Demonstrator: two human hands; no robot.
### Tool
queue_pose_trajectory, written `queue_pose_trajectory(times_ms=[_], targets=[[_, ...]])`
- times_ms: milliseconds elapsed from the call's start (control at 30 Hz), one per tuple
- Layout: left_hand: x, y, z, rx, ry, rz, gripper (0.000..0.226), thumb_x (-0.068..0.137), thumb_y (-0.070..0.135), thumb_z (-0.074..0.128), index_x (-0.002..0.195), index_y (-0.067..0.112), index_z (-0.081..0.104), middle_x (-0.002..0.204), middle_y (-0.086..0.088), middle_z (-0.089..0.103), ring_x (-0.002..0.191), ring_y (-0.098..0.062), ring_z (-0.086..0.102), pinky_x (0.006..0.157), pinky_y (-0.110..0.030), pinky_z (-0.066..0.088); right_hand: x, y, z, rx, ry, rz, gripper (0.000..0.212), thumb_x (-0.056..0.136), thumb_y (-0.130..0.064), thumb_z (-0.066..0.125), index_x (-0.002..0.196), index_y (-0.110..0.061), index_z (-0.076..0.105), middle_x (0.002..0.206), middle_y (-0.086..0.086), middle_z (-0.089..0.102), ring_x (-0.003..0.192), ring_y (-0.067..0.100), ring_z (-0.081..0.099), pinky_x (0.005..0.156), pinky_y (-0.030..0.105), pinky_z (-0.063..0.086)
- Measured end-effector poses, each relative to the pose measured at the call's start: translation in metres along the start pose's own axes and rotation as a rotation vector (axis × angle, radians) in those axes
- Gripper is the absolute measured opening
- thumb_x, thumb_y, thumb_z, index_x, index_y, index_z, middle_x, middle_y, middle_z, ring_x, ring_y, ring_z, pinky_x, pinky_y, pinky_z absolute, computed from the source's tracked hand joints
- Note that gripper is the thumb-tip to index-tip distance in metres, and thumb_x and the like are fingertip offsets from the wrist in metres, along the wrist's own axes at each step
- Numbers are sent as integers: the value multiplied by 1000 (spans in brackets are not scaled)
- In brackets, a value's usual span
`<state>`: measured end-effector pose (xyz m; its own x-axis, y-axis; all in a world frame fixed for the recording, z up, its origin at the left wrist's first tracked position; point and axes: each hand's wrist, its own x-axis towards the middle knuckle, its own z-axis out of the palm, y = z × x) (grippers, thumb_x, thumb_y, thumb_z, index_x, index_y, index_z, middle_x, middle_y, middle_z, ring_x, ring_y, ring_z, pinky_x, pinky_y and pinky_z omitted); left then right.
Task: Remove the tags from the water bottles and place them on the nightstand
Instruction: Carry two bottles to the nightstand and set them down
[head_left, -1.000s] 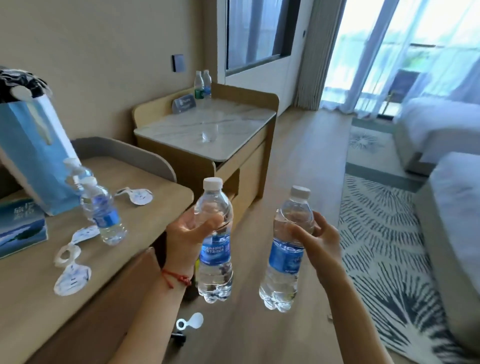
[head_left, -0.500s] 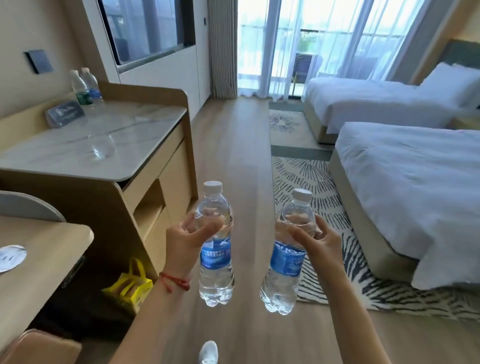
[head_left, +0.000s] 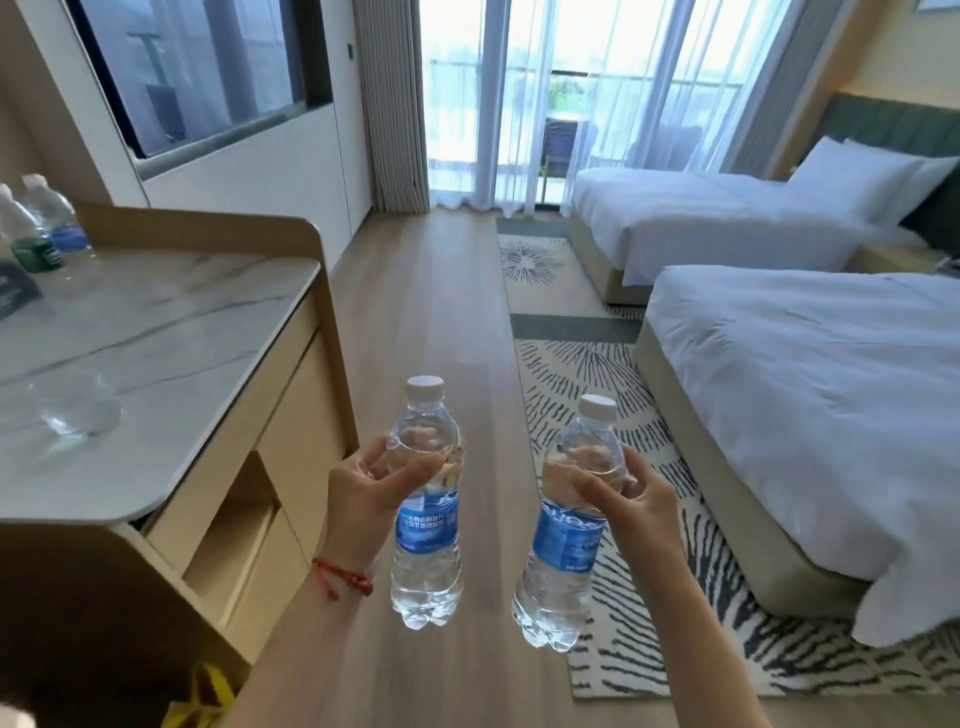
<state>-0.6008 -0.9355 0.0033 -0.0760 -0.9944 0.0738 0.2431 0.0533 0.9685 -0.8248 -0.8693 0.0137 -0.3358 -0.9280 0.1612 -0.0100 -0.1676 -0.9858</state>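
The left hand (head_left: 366, 488) curls its fingers around one clear plastic blue-labelled water bottle (head_left: 427, 506) at 6 o'clock, and the right hand (head_left: 641, 501) grips a second such bottle (head_left: 569, 525) at 5 o'clock, both upright over the wooden floor (head_left: 441, 312).

Marble counter (head_left: 171, 332) bears two bottles (head_left: 36, 228) and glass (head_left: 83, 410).

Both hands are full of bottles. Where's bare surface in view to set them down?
The marble counter is mostly bare: a wide free patch runs between the upturned glass near its front and the two bottles and sign at its back left corner. That corner is crowded. The nightstand between the beds shows only a sliver, so its room can't be judged.
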Motion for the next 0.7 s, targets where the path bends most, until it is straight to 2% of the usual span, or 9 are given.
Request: queue_pose_trajectory(times_ms=[133,300,567,700], targets=[[62,-5,-2,2,-9,6,27,65,8,75,89,20,71,82,4,75,72,-13,71,56,-15,52,57,13,15,-10,-4,21,39,56,-24,76,93,-19,65,78,-6,75,70,10,72,58,14,52],[137,-23,5,-24,-26,-42,37,57,23,79,93,19,72,87,0,75,76,-17,72,58,-18,53,135,30,19,-28,0,26,35,60,-17,75,92,-21,65,76,-6,75,68,10,71,57,14,52],[274,-48,54,-34,-29,-15,42,53,22,85,93,18,72,86,-2,75,77,-20,72,60,-21,54,283,61,12,-11,-27,6,43,57,-25,80,96,-16,65,80,-3,76,73,13,72,60,16,53],[352,-54,84,-11,8,22,43,48,30,85,88,21,73,83,1,75,75,-17,71,60,-20,54,372,61,8,-11,-73,-3,45,54,-26,78,96,-19,64,79,-6,75,72,13,72,60,16,53]])
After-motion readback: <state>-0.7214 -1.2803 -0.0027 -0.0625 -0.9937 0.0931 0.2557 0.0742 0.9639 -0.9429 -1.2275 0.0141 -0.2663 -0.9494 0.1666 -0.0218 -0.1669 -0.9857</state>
